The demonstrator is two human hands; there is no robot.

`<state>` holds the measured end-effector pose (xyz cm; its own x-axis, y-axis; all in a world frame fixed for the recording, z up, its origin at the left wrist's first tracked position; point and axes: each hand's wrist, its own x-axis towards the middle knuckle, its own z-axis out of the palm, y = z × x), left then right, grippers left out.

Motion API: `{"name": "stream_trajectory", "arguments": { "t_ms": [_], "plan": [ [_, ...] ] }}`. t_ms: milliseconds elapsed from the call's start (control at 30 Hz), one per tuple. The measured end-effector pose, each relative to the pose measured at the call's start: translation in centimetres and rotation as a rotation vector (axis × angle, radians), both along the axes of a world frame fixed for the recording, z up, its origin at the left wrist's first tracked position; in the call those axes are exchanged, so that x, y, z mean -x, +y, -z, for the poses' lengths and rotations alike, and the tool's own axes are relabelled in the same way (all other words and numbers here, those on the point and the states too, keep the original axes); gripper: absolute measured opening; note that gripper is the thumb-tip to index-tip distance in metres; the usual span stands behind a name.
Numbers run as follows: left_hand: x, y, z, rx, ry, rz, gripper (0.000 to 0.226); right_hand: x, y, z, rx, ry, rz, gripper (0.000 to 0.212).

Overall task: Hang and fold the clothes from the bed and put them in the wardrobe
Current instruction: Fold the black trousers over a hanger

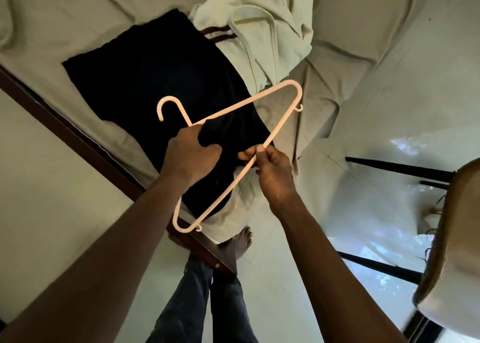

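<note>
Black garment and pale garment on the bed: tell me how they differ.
The black garment lies spread flat; the pale garment is crumpled in a heap. The black garment sits nearer, under the held hanger; the pale garment lies farther back. Both rest on the bed.

Pale hanger (239, 104) over flat dark garment (155, 77) on bed (65, 18)

no text, label, brand, number or sign can be read anywhere in this view.
</note>
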<state>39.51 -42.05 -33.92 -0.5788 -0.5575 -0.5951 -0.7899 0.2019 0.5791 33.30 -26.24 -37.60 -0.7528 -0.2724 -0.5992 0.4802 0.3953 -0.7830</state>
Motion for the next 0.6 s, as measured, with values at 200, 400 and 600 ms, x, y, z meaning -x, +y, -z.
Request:
{"name": "stream_trajectory", "arguments": {
  "t_ms": [200, 400, 600],
  "plan": [
    [0.5, -4.1, -3.5, -0.042, -0.024, 0.145, 0.019, 1.9, -0.4, 0.0, -0.157, 0.136, -0.038, 0.029],
    [0.4, -4.8, -4.5, -0.183, 0.046, 0.038, 0.024, 1.7, -0.1, 0.8, 0.141, -0.455, 0.304, 0.043],
    [-0.7, -3.5, -2.4, -0.23, 0.076, -0.097, 0.032, 0.8, -0.5, 2.4, 0.261, -0.682, 0.37, 0.011]
  ]
}}
